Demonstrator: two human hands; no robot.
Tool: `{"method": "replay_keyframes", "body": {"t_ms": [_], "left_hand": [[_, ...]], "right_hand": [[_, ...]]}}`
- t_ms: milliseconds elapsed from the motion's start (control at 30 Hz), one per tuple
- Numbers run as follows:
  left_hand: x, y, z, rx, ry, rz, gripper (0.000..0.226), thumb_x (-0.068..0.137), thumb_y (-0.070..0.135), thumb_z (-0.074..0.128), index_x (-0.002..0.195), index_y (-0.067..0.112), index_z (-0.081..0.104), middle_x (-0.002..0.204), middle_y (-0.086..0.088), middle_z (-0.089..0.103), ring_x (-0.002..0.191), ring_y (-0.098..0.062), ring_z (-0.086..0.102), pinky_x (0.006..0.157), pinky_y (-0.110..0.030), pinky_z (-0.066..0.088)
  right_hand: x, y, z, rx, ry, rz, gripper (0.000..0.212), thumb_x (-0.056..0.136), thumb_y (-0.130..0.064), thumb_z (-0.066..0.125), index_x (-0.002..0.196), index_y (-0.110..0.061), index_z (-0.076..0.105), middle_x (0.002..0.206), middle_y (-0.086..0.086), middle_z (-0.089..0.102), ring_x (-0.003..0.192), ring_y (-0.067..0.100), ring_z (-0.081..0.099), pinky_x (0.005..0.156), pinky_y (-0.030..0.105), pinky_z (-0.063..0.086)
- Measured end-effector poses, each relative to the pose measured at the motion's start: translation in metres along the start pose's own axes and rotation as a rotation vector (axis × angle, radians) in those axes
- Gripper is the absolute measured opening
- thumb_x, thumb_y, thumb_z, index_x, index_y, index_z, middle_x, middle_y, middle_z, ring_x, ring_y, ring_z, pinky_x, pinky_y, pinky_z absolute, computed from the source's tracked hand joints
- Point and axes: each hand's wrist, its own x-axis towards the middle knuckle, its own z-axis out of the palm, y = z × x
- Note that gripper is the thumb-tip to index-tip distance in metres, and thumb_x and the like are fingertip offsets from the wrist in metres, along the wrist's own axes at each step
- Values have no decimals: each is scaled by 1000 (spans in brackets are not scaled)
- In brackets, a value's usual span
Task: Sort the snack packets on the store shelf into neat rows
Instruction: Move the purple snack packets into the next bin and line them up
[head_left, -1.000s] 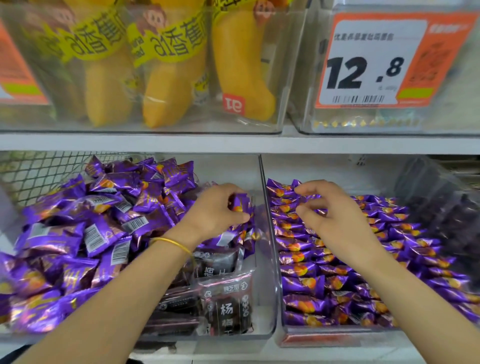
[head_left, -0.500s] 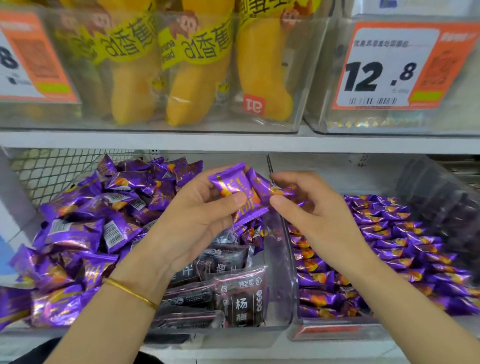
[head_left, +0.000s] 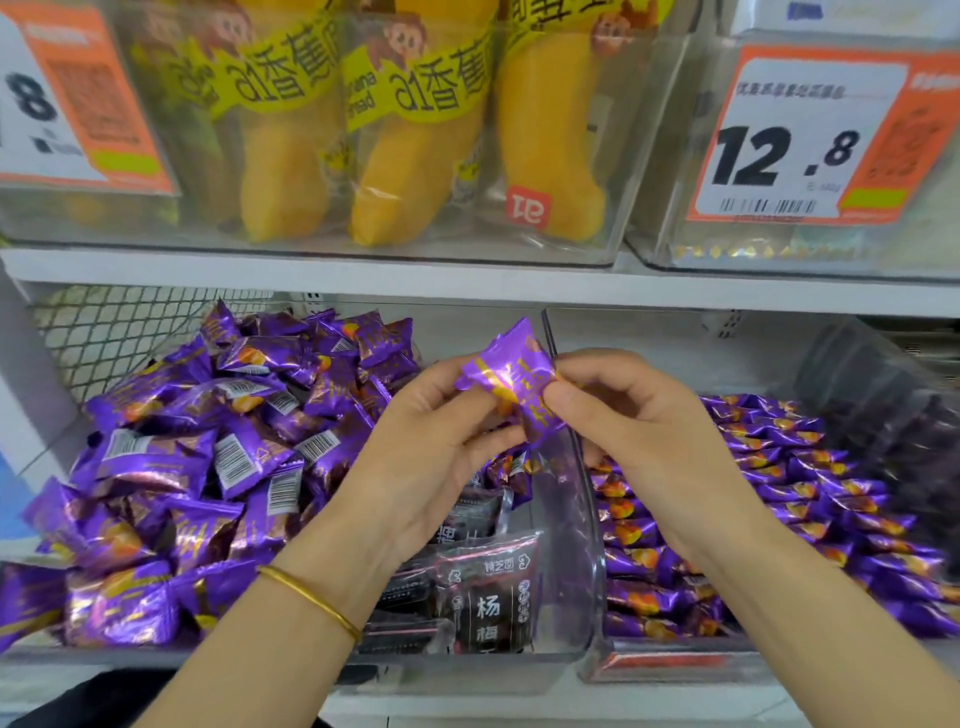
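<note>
Above the bin divider, purple snack packet (head_left: 511, 382), pinched between left hand (head_left: 436, 457) and right hand (head_left: 644, 441)

One shiny purple packet (head_left: 511, 382) with gold print is held tilted above the bins, pinched at one end by the left hand (head_left: 431, 452) and at the other by the right hand (head_left: 644, 441). A loose heap of packets (head_left: 208, 457), some barcode-up, is piled in the left bin (head_left: 582, 545), with black packets (head_left: 483, 597) at its front. Overlapping rows of packets (head_left: 779, 493) are laid in the right bin (head_left: 675, 665).
</note>
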Motion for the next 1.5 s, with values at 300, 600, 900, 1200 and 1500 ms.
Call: {"method": "replay_keyframes", "body": {"t_ms": [300, 600, 900, 1200, 1500], "left_hand": [[0, -8, 3, -5, -114, 82, 24, 80, 12, 63, 102, 1, 63, 92, -10, 71, 84, -16, 67, 84, -27, 55], [1, -19, 16, 205, -114, 190, 39, 78, 16, 59, 116, 14, 61, 108, -3, 70, 98, -11, 65, 86, -23, 51], [7, -26, 3, 466, 34, 151, 28, 87, 6, 59, 109, 22, 64, 110, 8, 67, 99, 1, 61, 85, -23, 51], [9, -31, 1, 466, 50, 104, 23, 89, 8, 57, 105, 22, 67, 103, 7, 68, 89, -1, 63, 79, -25, 51], [9, -30, 2, 468, 66, 70, 22, 90, 10, 57, 105, 22, 67, 105, 4, 68, 85, -2, 63, 84, -31, 53]], "right_hand": [[1, -6, -15, -76, -106, -6, 18, 78, -15, 68, 93, -23, 66, 91, -7, 71, 76, 6, 64, 65, 19, 52], [-5, -6, -21, -51, -7, 16, 42, 70, -4, 76, 105, -24, 65, 94, -5, 72, 83, 6, 68, 75, 19, 54], [48, 42, -135, -478, 202, 235, 48, 68, -1, 78, 112, -10, 63, 101, 6, 66, 81, 12, 60, 66, 11, 46], [79, 98, -128, -577, -14, 315, 43, 66, -5, 82, 101, -22, 64, 113, 0, 62, 110, 20, 56, 92, 28, 44], [76, 104, -104, -852, -50, 160, 54, 75, -12, 76, 124, -14, 52, 128, 4, 52, 117, 20, 49, 92, 20, 36]]}}
